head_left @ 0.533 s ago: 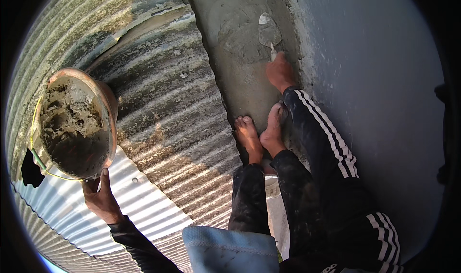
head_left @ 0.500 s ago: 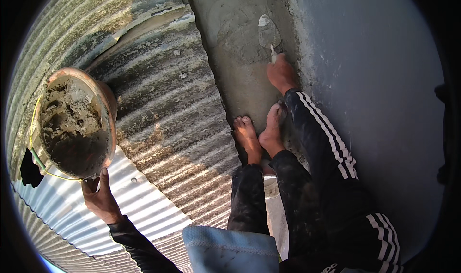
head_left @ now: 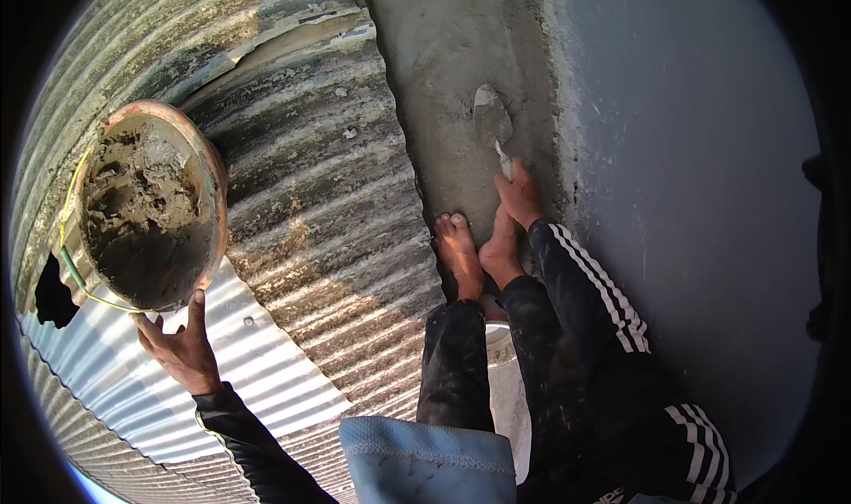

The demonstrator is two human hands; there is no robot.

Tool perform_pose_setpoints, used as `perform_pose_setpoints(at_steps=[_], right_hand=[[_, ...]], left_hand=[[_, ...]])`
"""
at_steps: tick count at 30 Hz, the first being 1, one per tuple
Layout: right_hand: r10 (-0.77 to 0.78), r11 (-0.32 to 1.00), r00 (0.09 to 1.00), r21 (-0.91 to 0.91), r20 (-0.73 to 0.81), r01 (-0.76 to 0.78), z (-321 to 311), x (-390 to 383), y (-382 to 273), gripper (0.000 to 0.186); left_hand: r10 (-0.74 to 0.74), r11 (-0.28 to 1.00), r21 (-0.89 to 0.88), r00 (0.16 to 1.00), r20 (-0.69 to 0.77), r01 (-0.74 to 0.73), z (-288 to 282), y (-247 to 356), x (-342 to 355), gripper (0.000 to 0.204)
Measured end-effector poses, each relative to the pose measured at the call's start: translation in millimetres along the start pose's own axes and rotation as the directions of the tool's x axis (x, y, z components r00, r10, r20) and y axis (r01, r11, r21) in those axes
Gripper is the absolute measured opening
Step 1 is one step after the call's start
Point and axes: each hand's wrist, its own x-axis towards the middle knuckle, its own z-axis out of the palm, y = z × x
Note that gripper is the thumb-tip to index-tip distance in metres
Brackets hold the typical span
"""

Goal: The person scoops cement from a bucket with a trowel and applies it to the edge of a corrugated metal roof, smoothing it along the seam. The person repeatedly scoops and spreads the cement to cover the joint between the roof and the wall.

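Note:
My right hand (head_left: 523,192) is wrapped round the handle of a pointing trowel (head_left: 492,118). The trowel's grey-smeared blade lies on wet mortar (head_left: 443,70) in the narrow strip beside the wall. At the left, a round bucket (head_left: 219,185) with a reddish-brown rim holds thick grey mortar (head_left: 146,189), heaped at its far side and smoother at its near side. My left hand (head_left: 183,349) grips the bucket's near rim, thumb at the edge and fingers spread below it. A yellow wire bail with a green grip (head_left: 73,267) hangs along the bucket's left side.
Corrugated roofing sheets (head_left: 310,167) spread over the left, with a jagged edge along the strip. A dark hole (head_left: 55,296) opens beside the bucket. A grey wall (head_left: 691,167) rises at the right. My bare feet (head_left: 458,251) stand on the strip; a pale container (head_left: 507,380) shows between my legs.
My right hand has drawn the trowel back toward my feet, and the mortar patch looks flatter. My left hand stays at the bucket's rim, its fingers spread wider.

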Motion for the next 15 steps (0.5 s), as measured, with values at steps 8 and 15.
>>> perform_pose_setpoints(at_steps=[8,15], right_hand=[[-0.051,0.971,0.985,-0.224,0.166,0.088,12,-77,-20,0.039],[-0.643,0.764,0.766,0.09,0.022,0.639,-79,-179,-225,0.035]], left_hand=[[0.166,0.975,-0.131,0.98,-0.105,-0.179,7,-6,6,0.13],[0.061,0.989,-0.135,0.998,-0.023,-0.064,-4,0,2,0.137]])
